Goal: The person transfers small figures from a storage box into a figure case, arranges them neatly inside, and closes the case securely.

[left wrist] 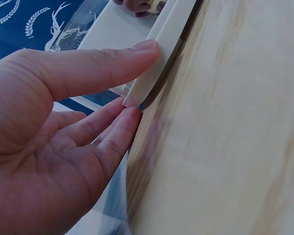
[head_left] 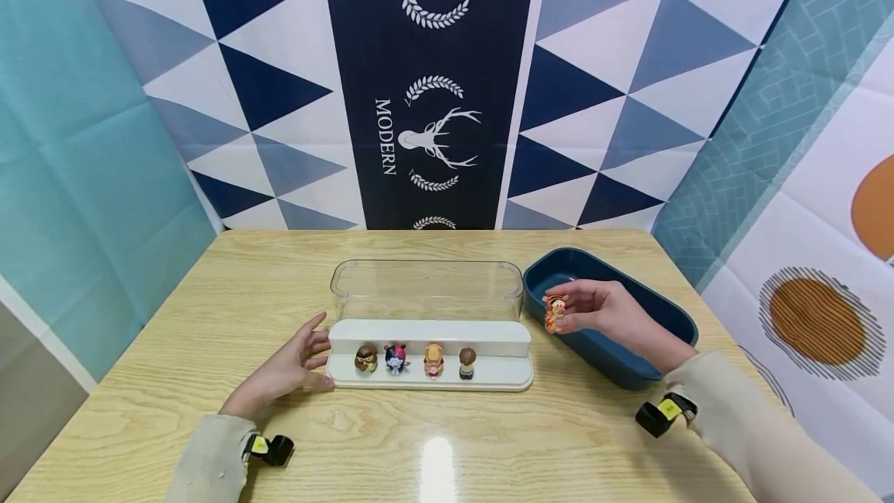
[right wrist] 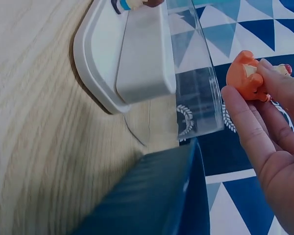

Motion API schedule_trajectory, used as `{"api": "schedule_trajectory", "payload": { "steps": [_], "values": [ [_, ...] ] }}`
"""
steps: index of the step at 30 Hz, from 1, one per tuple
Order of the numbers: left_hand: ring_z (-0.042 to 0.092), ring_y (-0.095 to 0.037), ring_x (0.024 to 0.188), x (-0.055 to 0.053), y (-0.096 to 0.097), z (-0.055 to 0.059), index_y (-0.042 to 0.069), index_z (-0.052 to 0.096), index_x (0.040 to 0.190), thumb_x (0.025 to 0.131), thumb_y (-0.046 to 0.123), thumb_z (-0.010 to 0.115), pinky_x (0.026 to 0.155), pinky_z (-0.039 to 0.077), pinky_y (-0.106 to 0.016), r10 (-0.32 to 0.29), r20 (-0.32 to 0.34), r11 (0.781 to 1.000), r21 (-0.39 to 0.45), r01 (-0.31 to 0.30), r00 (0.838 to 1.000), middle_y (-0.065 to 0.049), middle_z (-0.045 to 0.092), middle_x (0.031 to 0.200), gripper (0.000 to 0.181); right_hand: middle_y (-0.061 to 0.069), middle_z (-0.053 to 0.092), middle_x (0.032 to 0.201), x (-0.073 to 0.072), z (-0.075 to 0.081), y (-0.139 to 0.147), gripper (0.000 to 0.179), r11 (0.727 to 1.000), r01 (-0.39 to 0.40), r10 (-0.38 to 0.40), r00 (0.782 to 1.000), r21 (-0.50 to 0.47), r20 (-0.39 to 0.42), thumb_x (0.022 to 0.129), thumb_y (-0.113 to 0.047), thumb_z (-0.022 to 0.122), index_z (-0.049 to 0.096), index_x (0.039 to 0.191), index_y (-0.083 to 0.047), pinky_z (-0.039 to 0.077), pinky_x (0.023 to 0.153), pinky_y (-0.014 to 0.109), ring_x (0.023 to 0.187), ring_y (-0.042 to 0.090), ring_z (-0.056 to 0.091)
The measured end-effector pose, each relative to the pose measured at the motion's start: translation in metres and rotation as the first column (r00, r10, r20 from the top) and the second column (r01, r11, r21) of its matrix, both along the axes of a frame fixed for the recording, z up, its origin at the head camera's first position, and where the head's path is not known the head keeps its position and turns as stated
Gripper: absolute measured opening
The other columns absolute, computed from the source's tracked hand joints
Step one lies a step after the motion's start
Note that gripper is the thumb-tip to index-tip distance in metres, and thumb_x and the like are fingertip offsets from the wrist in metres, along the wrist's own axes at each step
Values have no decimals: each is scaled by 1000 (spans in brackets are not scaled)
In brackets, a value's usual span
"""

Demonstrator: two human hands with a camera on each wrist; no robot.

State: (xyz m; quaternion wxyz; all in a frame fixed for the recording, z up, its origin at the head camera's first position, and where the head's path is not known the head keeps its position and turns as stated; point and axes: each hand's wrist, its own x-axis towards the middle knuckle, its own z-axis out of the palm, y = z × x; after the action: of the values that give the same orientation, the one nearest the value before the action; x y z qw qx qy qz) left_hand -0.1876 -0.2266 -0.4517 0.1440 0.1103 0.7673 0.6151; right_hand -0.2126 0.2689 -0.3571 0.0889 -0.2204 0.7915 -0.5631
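A white display base [head_left: 429,379] with a raised back step lies on the table. Several small figurines stand in a row on its front ledge: an owl [head_left: 366,358], a dark-and-pink figure [head_left: 396,359], an orange-yellow figure [head_left: 434,362] and a brown-haired figure [head_left: 467,363]. My left hand [head_left: 296,359] is at the base's left end, its thumb and fingertips pinching the end in the left wrist view. Over the near-left rim of a blue bin, my right hand [head_left: 594,307] pinches an orange tiger figurine [head_left: 555,313] between thumb and fingers, clear of the table.
Behind the base stands a clear plastic cover [head_left: 426,286]. The dark blue bin [head_left: 670,320] sits to the right, close to the cover, its inside partly hidden by my right arm. Patterned cloth [head_left: 433,84] hangs beyond the wooden table's [head_left: 391,441] back edge.
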Motion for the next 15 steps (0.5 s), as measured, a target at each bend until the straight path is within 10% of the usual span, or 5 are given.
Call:
{"api": "schedule_trajectory", "payload": {
  "steps": [15],
  "values": [
    [30,-55,136,0,-1,0,-5,-5,156,70,-21,75,111,40,-49,-6,-9,1000,5,6,1000,-41,25,149,118,8,71,93,4,-18,-20,43,1000,1,0,1000,-23,14,82,9,74,59,121,18,63,72,31,80,13,69]
  ]
}}
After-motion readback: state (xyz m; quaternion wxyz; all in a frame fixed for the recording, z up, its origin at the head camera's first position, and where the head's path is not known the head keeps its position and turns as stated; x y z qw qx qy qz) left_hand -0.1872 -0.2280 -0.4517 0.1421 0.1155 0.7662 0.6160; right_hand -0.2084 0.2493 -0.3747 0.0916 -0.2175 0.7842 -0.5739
